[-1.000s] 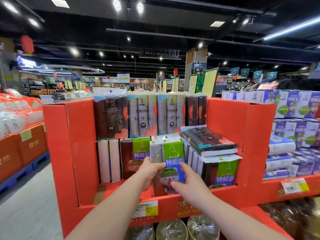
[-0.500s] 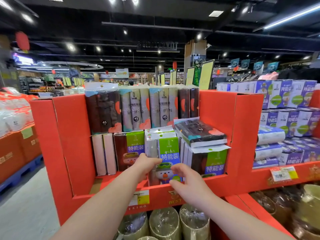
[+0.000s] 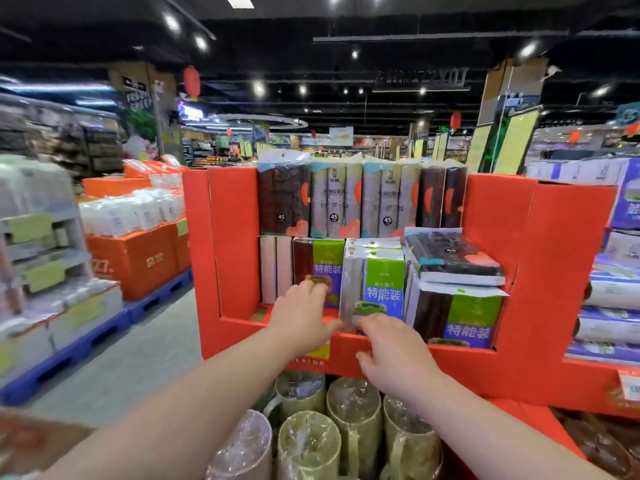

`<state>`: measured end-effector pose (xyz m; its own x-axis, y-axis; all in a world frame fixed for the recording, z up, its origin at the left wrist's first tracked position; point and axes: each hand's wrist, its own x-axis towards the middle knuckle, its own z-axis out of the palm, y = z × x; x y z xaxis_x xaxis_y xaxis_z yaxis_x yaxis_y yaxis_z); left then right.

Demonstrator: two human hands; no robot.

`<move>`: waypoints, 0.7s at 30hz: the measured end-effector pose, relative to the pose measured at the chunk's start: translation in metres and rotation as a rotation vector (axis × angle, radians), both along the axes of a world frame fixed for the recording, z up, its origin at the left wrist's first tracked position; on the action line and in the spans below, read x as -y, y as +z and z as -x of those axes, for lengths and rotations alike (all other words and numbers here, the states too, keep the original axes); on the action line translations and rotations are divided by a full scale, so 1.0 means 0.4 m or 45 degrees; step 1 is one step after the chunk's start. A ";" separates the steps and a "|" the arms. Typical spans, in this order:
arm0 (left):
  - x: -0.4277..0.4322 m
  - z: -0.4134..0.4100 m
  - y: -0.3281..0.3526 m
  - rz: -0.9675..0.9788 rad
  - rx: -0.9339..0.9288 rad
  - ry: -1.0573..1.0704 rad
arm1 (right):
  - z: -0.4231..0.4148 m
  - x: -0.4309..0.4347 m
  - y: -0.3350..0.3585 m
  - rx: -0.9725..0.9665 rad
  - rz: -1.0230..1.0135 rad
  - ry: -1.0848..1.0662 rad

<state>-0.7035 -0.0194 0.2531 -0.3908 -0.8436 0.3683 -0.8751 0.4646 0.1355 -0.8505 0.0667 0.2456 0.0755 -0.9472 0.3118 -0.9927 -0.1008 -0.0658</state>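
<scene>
A pack of rolls with a green and blue label (image 3: 377, 285) stands upright in the red cardboard display (image 3: 235, 244), between a similar pack (image 3: 320, 265) and darker packs on the right (image 3: 460, 317). My left hand (image 3: 304, 317) is at the pack's lower left edge, with the thumb against it. My right hand (image 3: 391, 344) reaches over the display's front lip, with its curled fingers on the pack's lower front. The pack's bottom is hidden behind both hands and the lip.
Tall grey and dark roll packs (image 3: 356, 199) fill the display's back row. Wrapped cylinders (image 3: 308, 441) stand below it. Orange boxes on a blue pallet (image 3: 138, 258) are on the left. Shelves of boxed goods (image 3: 616, 292) are on the right, and open floor (image 3: 138, 348) lies left of the display.
The pack has gone down into the display between its neighbours, and both hands have slid down to its bottom edge. The view has swung left and down.
</scene>
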 end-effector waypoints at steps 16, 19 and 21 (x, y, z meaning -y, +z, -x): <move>-0.274 -0.204 -0.100 0.008 0.366 0.007 | -0.164 -0.126 -0.061 -0.256 -0.050 -0.006; -0.341 -0.304 -0.128 -0.042 0.337 0.038 | -0.251 -0.175 -0.074 -0.249 -0.120 0.021; -0.390 -0.378 -0.146 -0.101 0.336 0.065 | -0.322 -0.211 -0.087 -0.231 -0.162 0.059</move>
<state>-0.5522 0.1366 0.1949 -0.4207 -0.8867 0.1916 -0.9069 0.4161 -0.0658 -0.7219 0.1511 0.2107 0.1635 -0.9723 0.1673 -0.9840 -0.1485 0.0985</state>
